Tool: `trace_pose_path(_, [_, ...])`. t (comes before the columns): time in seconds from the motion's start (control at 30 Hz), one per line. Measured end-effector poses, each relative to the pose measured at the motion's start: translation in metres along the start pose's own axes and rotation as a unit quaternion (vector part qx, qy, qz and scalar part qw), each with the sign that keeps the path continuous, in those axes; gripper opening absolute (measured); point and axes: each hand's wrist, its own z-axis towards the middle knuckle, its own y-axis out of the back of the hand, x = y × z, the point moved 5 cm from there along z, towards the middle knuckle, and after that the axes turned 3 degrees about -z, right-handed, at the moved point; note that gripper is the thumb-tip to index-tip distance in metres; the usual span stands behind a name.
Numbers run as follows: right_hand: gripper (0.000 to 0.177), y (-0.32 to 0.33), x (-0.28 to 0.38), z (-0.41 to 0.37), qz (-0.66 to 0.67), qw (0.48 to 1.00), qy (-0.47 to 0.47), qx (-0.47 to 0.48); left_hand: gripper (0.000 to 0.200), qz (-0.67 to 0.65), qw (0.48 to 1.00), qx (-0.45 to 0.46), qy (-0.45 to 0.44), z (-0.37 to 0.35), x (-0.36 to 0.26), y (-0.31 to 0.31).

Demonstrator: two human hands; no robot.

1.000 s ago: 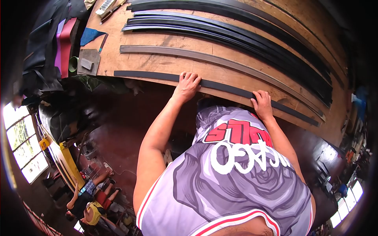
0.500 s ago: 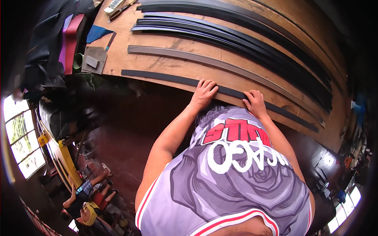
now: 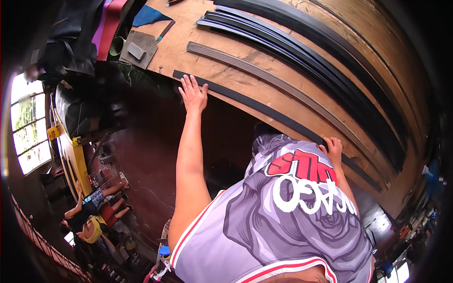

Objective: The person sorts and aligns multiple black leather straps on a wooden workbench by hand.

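A long black strip [image 3: 255,104] lies along the near edge of the wooden table [image 3: 226,82]. My left hand [image 3: 193,94] rests near the strip's left end, fingers stretched out and apart, fingertips on it. Farther right, my right hand [image 3: 333,150] is at the same strip with bent fingers over its near side; whether it grips the strip is hard to make out. Just beyond lies a brown strip [image 3: 264,73], roughly parallel to the black one.
Stacks of dark strips [image 3: 302,56] lie farther back. At the left of the table are a grey board [image 3: 146,45] with a small block, a blue piece [image 3: 150,17], and red material [image 3: 111,28]. Two people [image 3: 89,212] are at the lower left, away from the table.
My left hand has slid left along the black strip and its fingers have opened out. My right hand has shifted right along it. The view has turned and moved.
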Motion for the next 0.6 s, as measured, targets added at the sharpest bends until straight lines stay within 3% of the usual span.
trace_pose_path(0.1, [0.039,0.001,-0.001,-0.001,-0.007,1.0,0.003,0.019,0.086,-0.009,0.997,0.014,0.074,0.036,0.027,0.008])
trace_pose_path(0.6, [0.036,0.005,-0.03,-0.024,-0.009,0.999,-0.034,0.013,0.098,-0.033,0.991,0.042,0.126,0.071,0.05,0.015])
